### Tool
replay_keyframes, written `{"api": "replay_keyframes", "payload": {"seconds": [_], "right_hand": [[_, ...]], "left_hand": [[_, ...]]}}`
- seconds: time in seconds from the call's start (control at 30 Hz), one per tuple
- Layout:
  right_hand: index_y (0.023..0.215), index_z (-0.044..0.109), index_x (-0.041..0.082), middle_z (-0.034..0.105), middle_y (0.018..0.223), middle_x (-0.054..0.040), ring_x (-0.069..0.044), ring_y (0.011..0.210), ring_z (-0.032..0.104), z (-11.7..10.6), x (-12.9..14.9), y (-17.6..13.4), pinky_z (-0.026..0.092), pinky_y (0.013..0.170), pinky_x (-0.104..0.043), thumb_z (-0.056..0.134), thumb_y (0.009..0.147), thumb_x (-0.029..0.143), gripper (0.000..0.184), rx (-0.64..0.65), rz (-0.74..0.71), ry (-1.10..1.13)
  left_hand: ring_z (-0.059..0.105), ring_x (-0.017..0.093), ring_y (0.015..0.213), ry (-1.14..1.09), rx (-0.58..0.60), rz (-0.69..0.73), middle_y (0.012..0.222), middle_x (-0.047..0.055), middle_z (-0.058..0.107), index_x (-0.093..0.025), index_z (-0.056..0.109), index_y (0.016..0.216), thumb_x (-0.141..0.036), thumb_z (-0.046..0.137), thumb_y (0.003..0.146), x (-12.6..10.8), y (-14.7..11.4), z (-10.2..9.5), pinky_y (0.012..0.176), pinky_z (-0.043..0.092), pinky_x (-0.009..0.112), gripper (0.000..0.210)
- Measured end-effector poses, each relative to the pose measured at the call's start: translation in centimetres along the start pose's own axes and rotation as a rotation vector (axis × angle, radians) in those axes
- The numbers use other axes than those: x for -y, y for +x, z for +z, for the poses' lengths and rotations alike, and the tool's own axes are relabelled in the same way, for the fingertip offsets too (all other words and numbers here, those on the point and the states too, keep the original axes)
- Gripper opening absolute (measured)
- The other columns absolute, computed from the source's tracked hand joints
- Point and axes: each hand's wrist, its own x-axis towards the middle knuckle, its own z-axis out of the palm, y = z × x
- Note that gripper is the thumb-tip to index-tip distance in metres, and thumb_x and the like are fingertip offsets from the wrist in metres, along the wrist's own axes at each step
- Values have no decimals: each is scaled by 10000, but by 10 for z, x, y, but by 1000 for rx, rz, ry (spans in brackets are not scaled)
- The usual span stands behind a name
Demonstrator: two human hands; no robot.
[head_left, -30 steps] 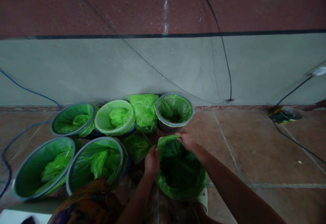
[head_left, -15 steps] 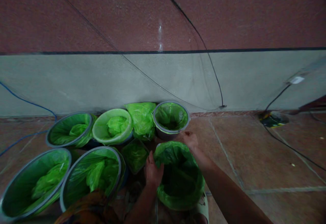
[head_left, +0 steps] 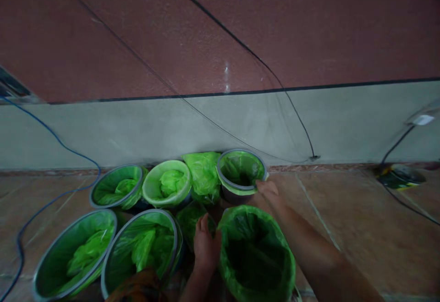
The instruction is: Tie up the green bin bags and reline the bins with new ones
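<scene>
Right in front of me stands a bin with a green plastic liner (head_left: 256, 215) folded over its rim. At its left side is my left hand (head_left: 206, 244), fingers stretched up and apart from the thumb, which is close to the liner's edge. My right hand (head_left: 270, 194) reaches past the bin's right side, with its curled fingers at the front right rim of a grey-rimmed bin (head_left: 222, 178) by the wall. That bin is also lined in green. Blur hides exactly how the right fingers meet the rim.
Several more green-lined bins, such as the near one (head_left: 112, 270) and a pale-rimmed one (head_left: 188, 187), stand at left. A stuffed green bag (head_left: 202, 167) leans near the wall. A blue cable (head_left: 58, 137) runs at left; a black cable (head_left: 288, 96) hangs down the wall.
The view has shifted, so the bins appear farther right and lower. My right hand has come up to the rim of the back bin. My left hand stays beside the front bin.
</scene>
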Motion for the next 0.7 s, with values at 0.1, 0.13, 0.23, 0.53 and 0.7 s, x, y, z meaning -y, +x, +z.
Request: {"api": "replay_keyframes", "payload": {"seconds": [0.1, 0.13, 0.23, 0.53, 0.7], "right_hand": [[865, 754, 102, 725, 826, -169, -261, 767, 700, -15, 4, -10, 487, 627, -311, 411, 919, 411, 464, 41, 73, -4], [861, 755, 111, 727, 835, -163, -250, 767, 697, -21, 2, -18, 477, 620, -297, 405, 918, 430, 477, 52, 84, -1], [826, 746, 156, 720, 780, -115, -217, 714, 675, -40, -17, -55, 429, 564, -268, 404, 909, 484, 481, 104, 93, -1], [607, 609, 172, 585, 598, -18, -130, 591, 544, -53, -122, -174, 310, 545, -240, 507, 874, 309, 317, 260, -41, -180], [620, 604, 159, 597, 622, -24, -120, 618, 545, -42, -124, -188, 307, 549, -226, 486, 883, 272, 309, 289, -2, -140]], "left_hand": [[484, 280, 1298, -75, -43, -6, 1371, 188, 516, -112, 454, 1353, -314, 542, 841, -5, 6, -15, 1088, 402, 417, 558], [500, 277, 1284, -113, -50, -23, 1379, 182, 515, -121, 453, 1356, -337, 530, 860, -7, 9, -21, 1067, 425, 415, 547], [568, 248, 1217, -260, -25, -112, 1392, 170, 524, -141, 450, 1364, -407, 435, 931, -14, 13, -44, 970, 497, 362, 509], [703, 195, 872, -558, 446, -347, 1058, 123, 718, -148, 545, 1268, -470, 477, 905, -22, -17, -52, 711, 525, 282, 490], [694, 214, 880, -112, 286, -194, 936, 108, 733, -111, 602, 1205, -292, 543, 865, -9, -20, -29, 770, 498, 287, 389]]}}
